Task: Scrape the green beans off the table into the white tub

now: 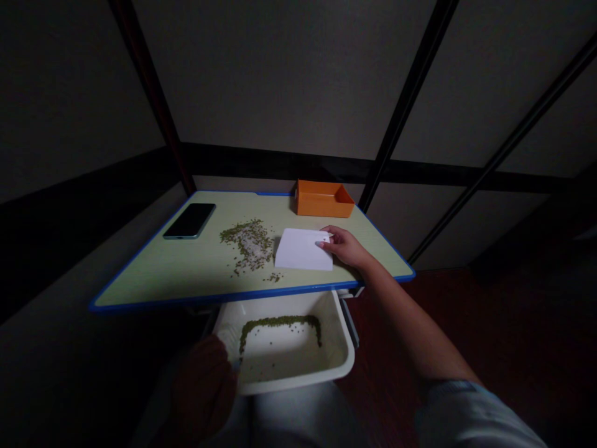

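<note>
My right hand (344, 247) pinches the right end of a white plastic scraper (301, 250), a flat trapezoid with a small hole near my thumb. Its left edge borders a loose spread of small green beans (249, 242), with whitish grains among them, on the light green tabletop (153, 267). Below the table's front edge is a white plastic bin (342, 348); more green beans (280, 321) line its far and side edges inside. In deep shadow at the bin's left rim, my left hand (205, 382) looks closed. Something pale and see-through shows beside it, too dim to name.
An orange open box (321, 202) stands at the table's back right. A dark-screened phone (190, 221) lies at the left. Blue edging (233, 297) runs round the tabletop, and a panelled wall (280, 74) rises close behind it.
</note>
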A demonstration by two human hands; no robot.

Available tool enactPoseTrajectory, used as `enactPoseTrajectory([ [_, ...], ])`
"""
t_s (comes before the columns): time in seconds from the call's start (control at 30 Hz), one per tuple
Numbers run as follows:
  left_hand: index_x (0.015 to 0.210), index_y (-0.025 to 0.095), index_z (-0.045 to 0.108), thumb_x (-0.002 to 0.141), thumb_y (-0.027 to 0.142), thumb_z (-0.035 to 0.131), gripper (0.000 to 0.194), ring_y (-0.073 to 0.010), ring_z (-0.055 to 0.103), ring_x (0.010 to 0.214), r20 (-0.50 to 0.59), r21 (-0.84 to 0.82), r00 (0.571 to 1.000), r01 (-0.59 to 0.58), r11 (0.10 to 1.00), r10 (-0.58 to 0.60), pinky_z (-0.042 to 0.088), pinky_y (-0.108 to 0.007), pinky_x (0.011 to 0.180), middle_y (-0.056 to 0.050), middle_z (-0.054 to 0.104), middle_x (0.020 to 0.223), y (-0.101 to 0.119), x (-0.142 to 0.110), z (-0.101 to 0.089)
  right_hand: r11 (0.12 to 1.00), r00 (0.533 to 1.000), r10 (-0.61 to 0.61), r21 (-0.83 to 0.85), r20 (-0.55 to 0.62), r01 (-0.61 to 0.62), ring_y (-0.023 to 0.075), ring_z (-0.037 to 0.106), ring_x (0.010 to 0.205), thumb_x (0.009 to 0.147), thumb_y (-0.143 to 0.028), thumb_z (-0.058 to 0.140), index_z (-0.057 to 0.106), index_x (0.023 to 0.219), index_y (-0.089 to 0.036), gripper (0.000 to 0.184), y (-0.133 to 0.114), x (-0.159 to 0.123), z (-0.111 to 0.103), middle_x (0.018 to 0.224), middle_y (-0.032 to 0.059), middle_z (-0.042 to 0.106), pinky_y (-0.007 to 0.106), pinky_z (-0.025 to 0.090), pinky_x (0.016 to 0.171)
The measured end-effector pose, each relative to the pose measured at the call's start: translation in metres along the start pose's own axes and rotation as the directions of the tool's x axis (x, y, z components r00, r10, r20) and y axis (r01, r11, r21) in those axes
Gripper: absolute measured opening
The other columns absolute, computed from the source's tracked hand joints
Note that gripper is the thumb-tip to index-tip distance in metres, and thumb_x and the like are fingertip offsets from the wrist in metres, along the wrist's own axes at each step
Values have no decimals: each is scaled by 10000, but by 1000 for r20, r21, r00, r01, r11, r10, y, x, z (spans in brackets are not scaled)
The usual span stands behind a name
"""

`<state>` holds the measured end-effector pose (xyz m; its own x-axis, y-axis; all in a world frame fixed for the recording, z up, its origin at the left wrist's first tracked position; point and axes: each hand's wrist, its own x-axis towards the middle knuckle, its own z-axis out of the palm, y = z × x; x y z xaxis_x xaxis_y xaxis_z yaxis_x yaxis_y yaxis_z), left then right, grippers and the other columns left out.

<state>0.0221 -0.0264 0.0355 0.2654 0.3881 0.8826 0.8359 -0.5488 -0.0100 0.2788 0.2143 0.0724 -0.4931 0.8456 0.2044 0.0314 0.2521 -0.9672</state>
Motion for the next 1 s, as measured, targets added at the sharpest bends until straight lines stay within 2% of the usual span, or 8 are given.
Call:
enactPoseTrajectory([
  [0.17, 582, 195, 518, 759, 93, 484, 207, -136, 580, 570, 32, -16, 999, -11, 1000, 11, 524, -315, 622, -4, 559, 523, -2, -2, 1, 1000, 996, 20, -15, -89, -21, 98, 506, 528, 608, -422, 740, 531, 886, -168, 430, 0, 2, -2, 637, -39, 562, 215, 380, 476],
  [0.4, 640, 193, 543, 778, 118, 487, 167, -139, 598, 608, 2, 13, 1000, -15, 1000, 15, 531, -318, 634, -13, 595, 574, -1, -3, -1, 992, 980, 12, -121, -201, -37, 108, 508, 543, 612, -390, 721, 562, 895, -163, 396, -2, 3, -6, 638, -21, 564, 209, 356, 463],
  [0.6, 609, 197, 516, 790, 118, 472, 202, -134, 591, 591, 25, 16, 1000, -20, 1000, 19, 531, -308, 621, -11, 573, 552, 0, 1, -2, 993, 969, 11, -107, -247, -38, 121, 525, 564, 608, -401, 712, 548, 899, -174, 405, 0, 5, -8, 653, -14, 575, 215, 364, 472],
  [0.77, 663, 187, 557, 774, 127, 500, 139, -147, 619, 634, -3, 28, 1000, -11, 1000, 11, 544, -324, 648, -26, 618, 607, -1, -3, -1, 990, 965, 13, -132, -262, -49, 124, 526, 563, 608, -407, 711, 525, 887, -181, 405, -2, 4, -9, 655, -14, 588, 217, 365, 478],
  [1.0, 617, 189, 532, 761, 98, 482, 178, -143, 598, 612, 25, 11, 1000, -12, 1000, 12, 532, -317, 657, -21, 590, 570, -2, -1, 0, 993, 947, -45, -121, -319, 6, 126, 521, 570, 644, -446, 670, 496, 963, -197, 440, 3, 6, -13, 687, -15, 587, 222, 360, 484],
])
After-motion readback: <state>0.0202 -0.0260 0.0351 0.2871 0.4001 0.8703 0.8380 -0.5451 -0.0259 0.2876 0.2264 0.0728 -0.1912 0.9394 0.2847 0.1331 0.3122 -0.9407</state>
